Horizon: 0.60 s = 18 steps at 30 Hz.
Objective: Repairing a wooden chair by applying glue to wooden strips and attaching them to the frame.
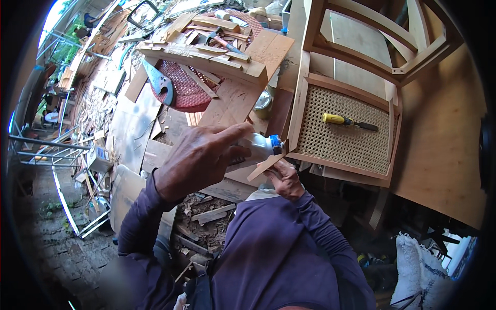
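Note:
My left hand [199, 155] is closed around a whitish plastic bottle [260, 145] with a blue cap, tipped so that its capped end points right. Just below that cap, my right hand [285, 180] grips a thin flat piece of wood [266, 166], its fingers partly hidden behind it. Cap and wood are very close; whether they touch I cannot tell. Right of both hands lies a wooden frame with a woven cane panel [338, 142]. A chisel [338, 119] with a yellow handle rests on the cane.
A wooden chair frame [398, 72] rises behind the cane panel. Left of it, boards and strips [227, 59] lie with a hammer [227, 44] and a handsaw [159, 82] on a red woven surface. A glass jar [263, 103] stands beyond the bottle. A white sack [416, 274] is at lower right.

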Tool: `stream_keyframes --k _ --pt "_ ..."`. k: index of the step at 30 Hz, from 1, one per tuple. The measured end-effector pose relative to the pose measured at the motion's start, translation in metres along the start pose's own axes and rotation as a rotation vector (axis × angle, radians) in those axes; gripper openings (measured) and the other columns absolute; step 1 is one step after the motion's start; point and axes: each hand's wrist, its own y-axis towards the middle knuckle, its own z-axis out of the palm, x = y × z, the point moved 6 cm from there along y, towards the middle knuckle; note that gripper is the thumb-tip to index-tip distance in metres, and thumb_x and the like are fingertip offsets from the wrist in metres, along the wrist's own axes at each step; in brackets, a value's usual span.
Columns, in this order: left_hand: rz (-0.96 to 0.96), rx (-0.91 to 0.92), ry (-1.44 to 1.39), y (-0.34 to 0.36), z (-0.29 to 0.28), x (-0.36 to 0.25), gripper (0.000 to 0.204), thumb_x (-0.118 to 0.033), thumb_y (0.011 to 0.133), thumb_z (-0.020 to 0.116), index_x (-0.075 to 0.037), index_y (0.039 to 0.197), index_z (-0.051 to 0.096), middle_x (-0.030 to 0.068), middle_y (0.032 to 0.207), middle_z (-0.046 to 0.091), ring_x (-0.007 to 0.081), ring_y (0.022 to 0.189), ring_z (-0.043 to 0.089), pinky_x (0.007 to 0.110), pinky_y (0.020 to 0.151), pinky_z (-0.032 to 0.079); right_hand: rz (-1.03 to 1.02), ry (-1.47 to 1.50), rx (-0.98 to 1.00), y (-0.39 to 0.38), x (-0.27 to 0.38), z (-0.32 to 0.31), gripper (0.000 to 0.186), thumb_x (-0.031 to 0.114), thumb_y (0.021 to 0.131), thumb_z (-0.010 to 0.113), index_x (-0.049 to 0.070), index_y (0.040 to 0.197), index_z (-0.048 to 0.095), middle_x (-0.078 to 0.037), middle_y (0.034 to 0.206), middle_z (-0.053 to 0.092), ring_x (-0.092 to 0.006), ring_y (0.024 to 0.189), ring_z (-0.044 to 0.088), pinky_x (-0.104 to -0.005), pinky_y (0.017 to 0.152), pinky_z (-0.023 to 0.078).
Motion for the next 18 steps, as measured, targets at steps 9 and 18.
stream_keyframes --k 9,18 --pt "0.017 -0.010 0.076 -0.006 -0.008 -0.009 0.033 -0.015 0.094 0.077 -0.010 0.124 0.064 0.0181 0.091 0.075 0.0426 0.077 0.072 0.051 0.062 0.052 -0.057 -0.113 -0.020 0.001 0.009 0.000 0.034 -0.014 0.090 0.072 0.000 0.120 0.076 -0.016 0.114 0.074 -0.0312 0.107 0.075 -0.0379 0.095 0.060" --pt "-0.018 0.129 0.190 -0.002 -0.005 -0.024 0.021 -0.008 0.090 0.073 -0.006 0.108 0.062 0.0149 0.087 0.075 0.0400 0.075 0.073 0.051 0.062 0.053 -0.129 -0.161 -0.056 -0.002 0.018 -0.005 0.032 -0.014 0.085 0.074 -0.001 0.115 0.073 -0.018 0.105 0.071 -0.0385 0.095 0.073 -0.0398 0.084 0.058"
